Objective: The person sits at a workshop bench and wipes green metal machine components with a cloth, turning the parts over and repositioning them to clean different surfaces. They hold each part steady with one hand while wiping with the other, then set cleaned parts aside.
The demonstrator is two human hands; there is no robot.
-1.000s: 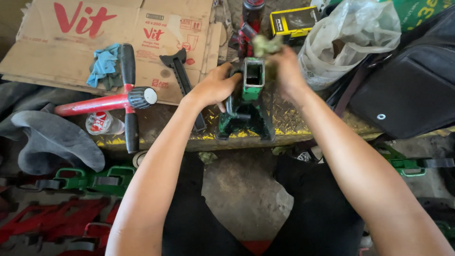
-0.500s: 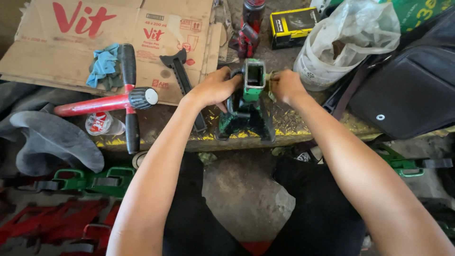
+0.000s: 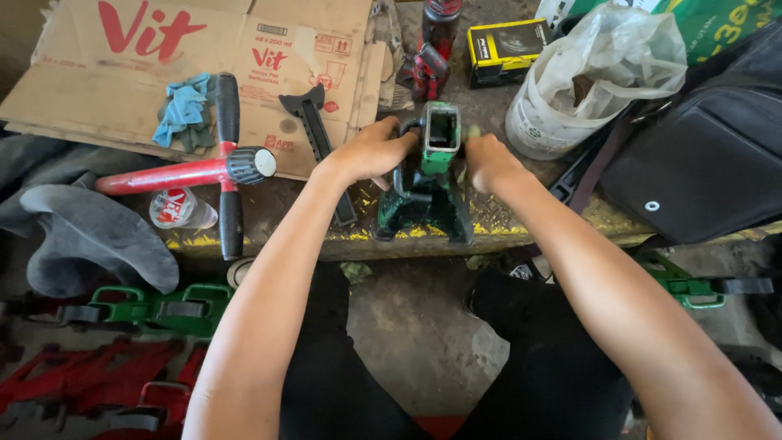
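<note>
Since the earlier frame, right hand has dropped from above to the green jack stand, fingers curled against its right side. Left hand grasps its left side. Stand sits upright at the workbench front edge. Black ratchet bar lies just left.

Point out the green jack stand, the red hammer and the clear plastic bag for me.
Green jack stand (image 3: 423,204), head view, on its dark base.
Red hammer (image 3: 175,173), head view, on its red handle.
Plastic bag (image 3: 607,57), head view, on its crumpled upper side.
</note>
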